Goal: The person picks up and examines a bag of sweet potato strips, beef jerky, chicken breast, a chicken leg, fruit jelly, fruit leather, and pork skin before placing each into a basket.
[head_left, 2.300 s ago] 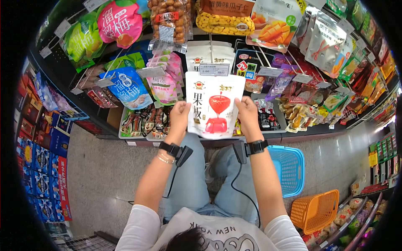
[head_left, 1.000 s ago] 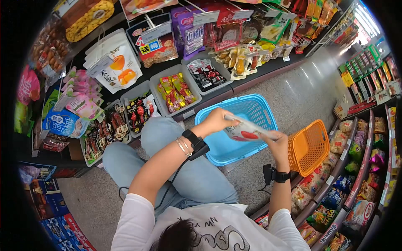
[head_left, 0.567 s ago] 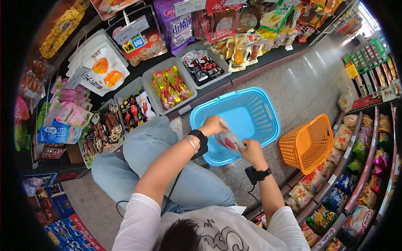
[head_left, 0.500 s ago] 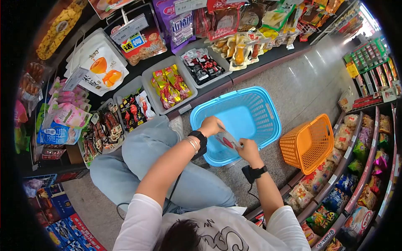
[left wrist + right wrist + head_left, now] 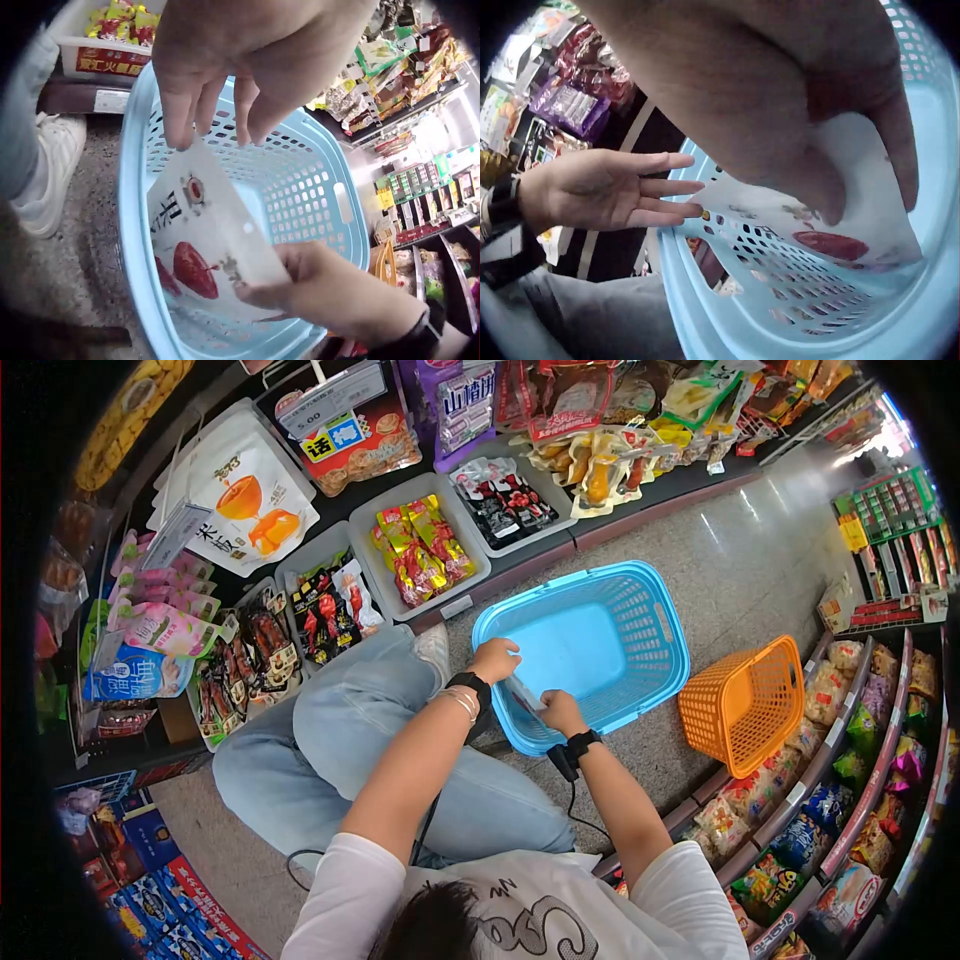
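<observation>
Shop floor (image 5: 715, 545): pouch (image 5: 217, 232) now lowered into the blue basket (image 5: 610, 660), almost placed — right hand (image 5: 562, 712) pinches it, left hand (image 5: 494, 659) straight-fingered, perhaps touching.

Shop interior. Grey speckled flr (image 5: 650, 760) under & beyond grip; light streaks (image 5: 712, 538) reflected on it, ahead-R. Dk display shelving (image 5: 620, 520) ahead & L of grip, brownish front edge. R of grip: curved tiered shelves (image 5: 862, 790). Green-framed rack (image 5: 890, 510) farther off, ahead-R, bright light patch (image 5: 895, 435) past it. Stacked blue boxes (image 5: 160, 915) w/ red strip (image 5: 215, 905), back-L.
</observation>
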{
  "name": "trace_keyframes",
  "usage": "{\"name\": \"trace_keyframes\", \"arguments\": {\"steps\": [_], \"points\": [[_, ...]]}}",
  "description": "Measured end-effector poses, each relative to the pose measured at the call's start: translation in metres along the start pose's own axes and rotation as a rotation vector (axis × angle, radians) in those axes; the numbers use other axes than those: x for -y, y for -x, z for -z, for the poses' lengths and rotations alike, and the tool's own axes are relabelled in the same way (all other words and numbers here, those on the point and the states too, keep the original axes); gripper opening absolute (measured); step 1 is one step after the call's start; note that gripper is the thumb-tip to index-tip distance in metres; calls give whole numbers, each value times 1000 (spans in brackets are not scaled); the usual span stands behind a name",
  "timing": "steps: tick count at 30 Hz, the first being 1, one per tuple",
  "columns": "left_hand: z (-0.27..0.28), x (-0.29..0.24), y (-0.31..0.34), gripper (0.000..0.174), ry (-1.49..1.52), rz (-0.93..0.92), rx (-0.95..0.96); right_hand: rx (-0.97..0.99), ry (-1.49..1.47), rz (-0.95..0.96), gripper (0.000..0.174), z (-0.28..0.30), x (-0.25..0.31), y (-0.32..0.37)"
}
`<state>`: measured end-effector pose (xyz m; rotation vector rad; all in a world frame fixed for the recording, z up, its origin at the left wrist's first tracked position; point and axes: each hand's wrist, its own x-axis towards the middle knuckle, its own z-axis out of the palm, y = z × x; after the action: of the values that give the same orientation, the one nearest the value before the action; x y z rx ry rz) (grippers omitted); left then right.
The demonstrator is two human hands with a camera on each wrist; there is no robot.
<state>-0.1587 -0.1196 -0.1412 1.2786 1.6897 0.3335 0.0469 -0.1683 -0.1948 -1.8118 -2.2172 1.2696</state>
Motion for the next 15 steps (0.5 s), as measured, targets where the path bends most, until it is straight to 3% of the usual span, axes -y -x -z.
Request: {"name": "trace_keyframes", "arguments": {"steps": [6, 8, 12, 15], "points": [[0, -10, 3, 29, -3, -11, -14, 37, -261, -151, 26, -12, -5, 5], [-1, -10, 4, 30, -3, -52, -30, 142, -165, -152, 25, -7, 6, 11], [8, -17, 7, 32, 85, 76, 64, 346, -72, -84, 31, 0, 21, 12], [11, -17, 8, 35, 62, 60, 49, 365, -63, -64, 41, -4, 19, 12]]}}
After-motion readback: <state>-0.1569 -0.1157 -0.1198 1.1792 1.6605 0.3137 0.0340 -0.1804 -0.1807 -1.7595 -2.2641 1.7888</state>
